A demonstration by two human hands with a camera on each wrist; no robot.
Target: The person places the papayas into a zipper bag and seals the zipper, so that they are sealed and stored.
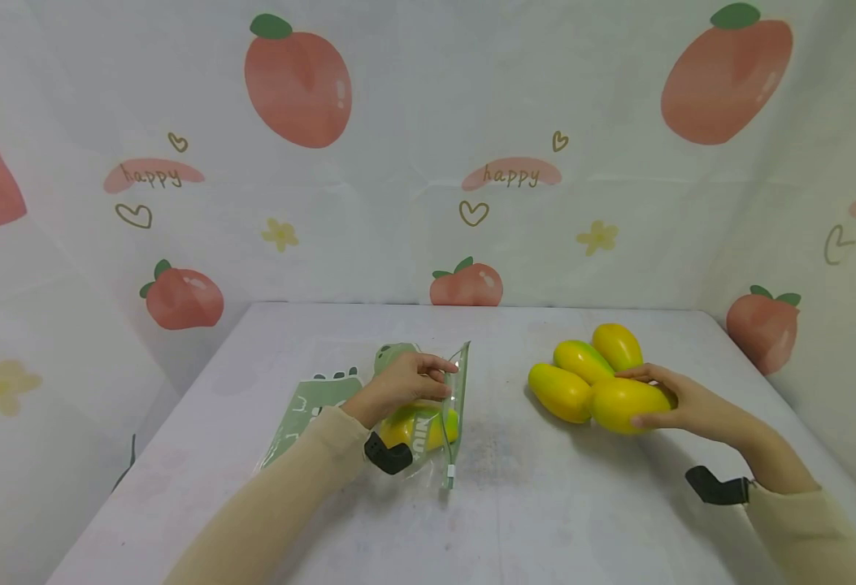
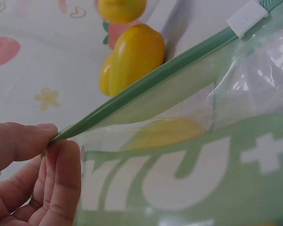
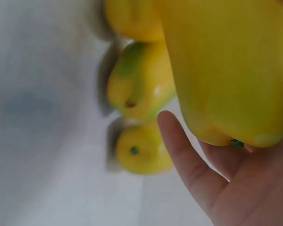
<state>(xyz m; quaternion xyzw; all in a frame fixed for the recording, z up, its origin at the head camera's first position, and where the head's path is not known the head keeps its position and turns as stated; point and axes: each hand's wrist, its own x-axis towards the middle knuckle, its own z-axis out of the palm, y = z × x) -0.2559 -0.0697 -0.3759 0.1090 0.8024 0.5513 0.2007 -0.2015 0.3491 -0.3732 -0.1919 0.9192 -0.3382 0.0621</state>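
My left hand pinches the green zip edge of a clear plastic slider bag between thumb and fingers. The bag has green print with white letters, and a white slider sits toward one end of its zip. Inside lies a yellow mango, partly covered by the hand and print. On the right, my right hand grips another yellow mango, thumb on the near side and fingers over the far side. Beside it lie three more mangoes: one on the left, a greenish one and a far one.
A flat green printed piece lies left of the bag, partly behind the left forearm. The white table ends at a hanging cloth with printed peaches, which also runs along both sides. Black wrist straps show on both arms.
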